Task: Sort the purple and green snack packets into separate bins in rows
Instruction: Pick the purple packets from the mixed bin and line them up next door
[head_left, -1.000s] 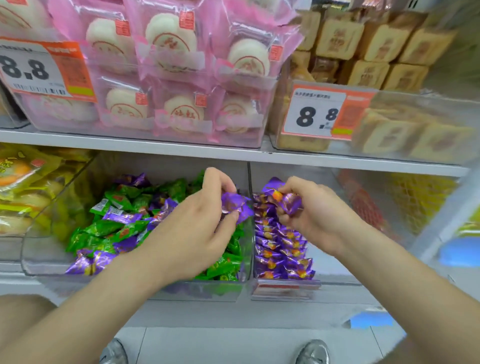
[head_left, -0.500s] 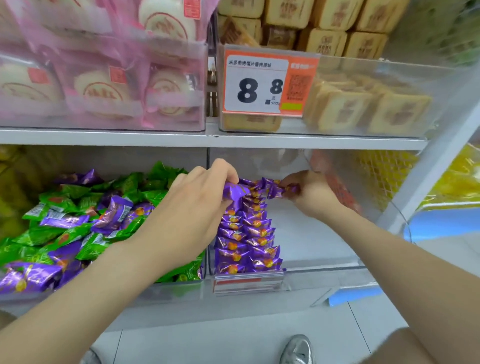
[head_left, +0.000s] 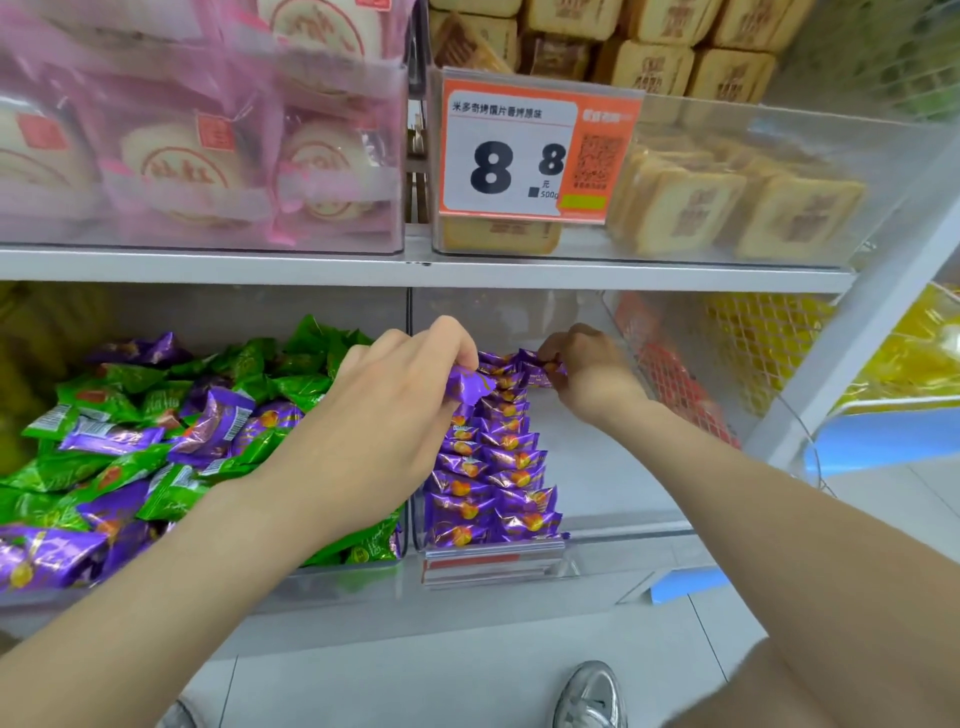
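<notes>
— What did the hands hold?
— The left hand (head_left: 384, 410) pinched a purple packet (head_left: 470, 387) at its fingertips. At three o'clock from it, the right hand (head_left: 592, 374) gripped a second purple packet (head_left: 540, 366) over the far end of the rows.
— And the bins?
— The right bin (head_left: 623, 525) held two neat purple rows (head_left: 493, 478) along its left wall. At nine o'clock from it, the left bin (head_left: 260, 577) held a mixed pile (head_left: 156, 441) of green and purple packets. A price card (head_left: 519, 156) reading 8.8 stood at twelve o'clock.
</notes>
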